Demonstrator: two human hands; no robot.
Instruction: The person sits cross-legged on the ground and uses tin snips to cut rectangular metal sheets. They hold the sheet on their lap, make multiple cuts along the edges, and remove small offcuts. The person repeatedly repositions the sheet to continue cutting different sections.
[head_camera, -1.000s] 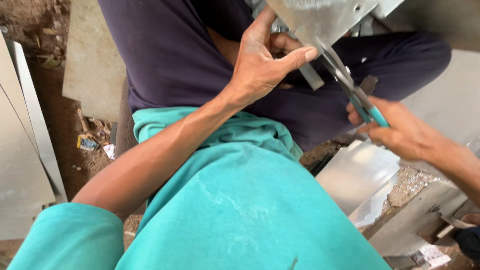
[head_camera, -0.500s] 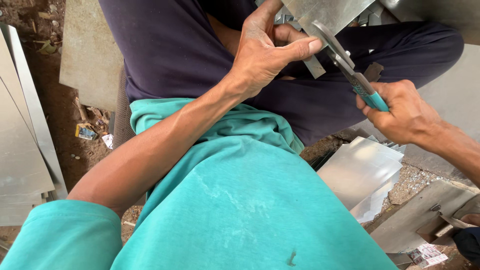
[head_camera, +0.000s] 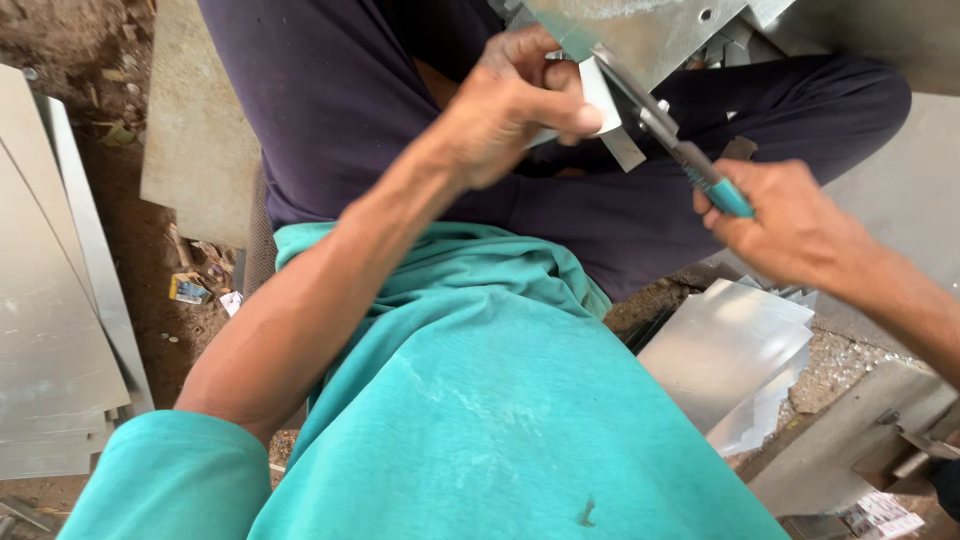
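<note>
Metal sheet (head_camera: 640, 35) at 12 o'clock, pinched in the left hand (head_camera: 515, 105); right hand (head_camera: 785, 220), at 3 o'clock, clenched around snips (head_camera: 680, 150).

Metal sheets (head_camera: 725, 350) crowd right; left stack (head_camera: 45, 340), seemingly passable between.

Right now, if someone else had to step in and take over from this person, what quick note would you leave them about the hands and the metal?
Left hand: grips the thin grey sheet-metal piece, thumb on a narrow strip hanging from its lower edge.
Right hand: closed on the teal-handled metal snips, blades at the sheet's lower edge.
Nearby: loose shiny metal sheets on the ground at right, a stack of flat grey sheets at left.
Done: a strip looks partly cut free.
Left: the cut is not yet through, as far as I can tell.
</note>
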